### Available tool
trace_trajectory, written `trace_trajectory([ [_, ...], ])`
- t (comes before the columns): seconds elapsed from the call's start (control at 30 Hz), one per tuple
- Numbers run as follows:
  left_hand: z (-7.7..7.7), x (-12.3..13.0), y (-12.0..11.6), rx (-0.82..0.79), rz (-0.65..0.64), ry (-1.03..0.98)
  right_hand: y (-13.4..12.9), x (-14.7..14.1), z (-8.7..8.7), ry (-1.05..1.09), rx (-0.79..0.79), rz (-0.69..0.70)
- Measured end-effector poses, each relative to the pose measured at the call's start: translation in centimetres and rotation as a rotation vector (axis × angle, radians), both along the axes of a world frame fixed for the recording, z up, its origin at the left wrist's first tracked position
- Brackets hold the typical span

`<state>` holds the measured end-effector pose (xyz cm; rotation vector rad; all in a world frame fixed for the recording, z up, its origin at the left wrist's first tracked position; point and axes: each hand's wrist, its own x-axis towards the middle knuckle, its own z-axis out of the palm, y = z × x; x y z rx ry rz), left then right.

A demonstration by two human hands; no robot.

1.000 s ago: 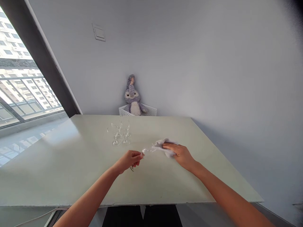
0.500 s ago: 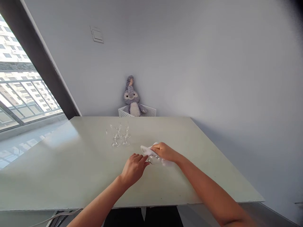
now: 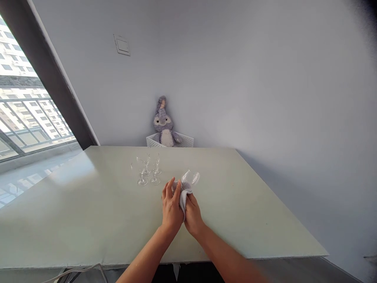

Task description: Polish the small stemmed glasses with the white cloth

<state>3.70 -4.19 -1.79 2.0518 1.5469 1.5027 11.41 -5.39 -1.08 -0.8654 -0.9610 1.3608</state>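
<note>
A clear wine glass [image 3: 191, 178] is tilted in front of me, its bowl pointing away and to the right. A white cloth [image 3: 183, 198] is folded around its lower part, so the stem and foot are hidden. My left hand [image 3: 171, 207] presses the cloth from the left, fingers bent against it. On the right, my right hand [image 3: 193, 215] is closed around the cloth and the lower part of the glass. Both hands meet just above the table. Several clear stemmed glasses [image 3: 143, 179] stand upright in a group beyond my left hand.
The pale table [image 3: 97, 212] reaches toward the wall. Behind its far edge, a grey plush toy [image 3: 163, 122] sits in a white perforated basket [image 3: 185, 140]. A cable [image 3: 82, 269] hangs by the near left edge. A window is on the left.
The wine glass has turned from lying sideways to pointing away from me. My right hand and the cloth have moved from its bowl down to its lower part, beside my left hand.
</note>
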Motion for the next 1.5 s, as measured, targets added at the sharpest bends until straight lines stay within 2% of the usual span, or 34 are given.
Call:
trace_trajectory([
  [0.1,0.9,-1.2,-0.3,-0.229,-0.166,-0.111,0.7,1.4,-0.2,-0.304,0.043,-0.026],
  [0.2,2.3,-1.9,-0.4,-0.446,-0.263,-0.348,1.2,2.5,0.1,-0.811,0.183,-0.063],
  [0.3,3.6,-1.7,-0.6,-0.514,-0.277,-0.649,1.3,3.0,0.5,-1.254,0.445,-0.155],
  [0.37,4.1,-1.5,-0.5,-0.509,-0.284,-0.822,1.5,3.6,0.5,-1.395,0.622,-0.240],
  [0.43,4.5,-1.7,-0.4,-0.469,-0.272,-0.934,1.7,4.6,0.5,-1.416,0.716,-0.331],
  [0.53,4.9,-2.5,0.0,-0.382,-0.195,-0.995,1.7,6.0,0.5,-1.337,0.653,-0.445],
  [0.6,5.1,-2.6,0.1,-0.357,-0.157,-0.989,1.4,5.9,0.6,-1.321,0.648,-0.392],
  [0.7,5.1,-2.1,-0.6,-0.388,-0.191,-0.930,1.2,4.6,0.8,-1.392,0.729,-0.244],
  [0.73,5.1,-1.9,-0.9,-0.400,-0.214,-0.896,1.4,4.2,0.8,-1.402,0.703,-0.224],
  [0.8,5.1,-1.7,-1.3,-0.427,-0.284,-0.798,1.8,3.7,1.0,-1.343,0.553,-0.197],
  [0.83,5.0,-1.9,-1.4,-0.438,-0.336,-0.745,2.1,3.8,1.2,-1.268,0.470,-0.154],
  [0.9,4.9,-2.8,-1.1,-0.458,-0.476,-0.673,2.6,4.4,1.9,-1.041,0.317,0.033],
  [0.97,4.9,-3.8,-0.5,-0.466,-0.628,-0.680,2.8,5.1,2.6,-0.731,0.162,0.258],
  [1.03,4.8,-4.5,0.0,-0.448,-0.703,-0.743,2.6,5.2,2.9,-0.413,0.003,0.397],
  [1.1,4.6,-4.3,0.1,-0.396,-0.675,-0.776,2.3,4.7,2.7,-0.195,-0.099,0.370],
  [1.17,4.4,-3.7,-0.1,-0.316,-0.590,-0.747,2.1,3.9,1.8,-0.130,-0.127,0.253],
  [1.23,4.1,-3.0,-0.4,-0.225,-0.491,-0.703,2.0,3.6,0.8,-0.226,-0.097,0.149],
  [1.33,3.9,-3.0,-0.2,-0.080,-0.313,-0.683,2.1,4.3,0.1,-0.675,0.077,0.154],
  [1.4,3.9,-3.6,0.3,0.000,-0.215,-0.659,2.3,5.3,0.6,-1.078,0.219,0.096],
  [1.47,3.8,-3.9,0.9,0.035,-0.166,-0.605,2.4,5.8,1.7,-1.389,0.314,-0.083],
  [1.5,3.7,-3.7,1.1,0.037,-0.167,-0.571,2.4,5.8,2.2,-1.477,0.354,-0.180],
])
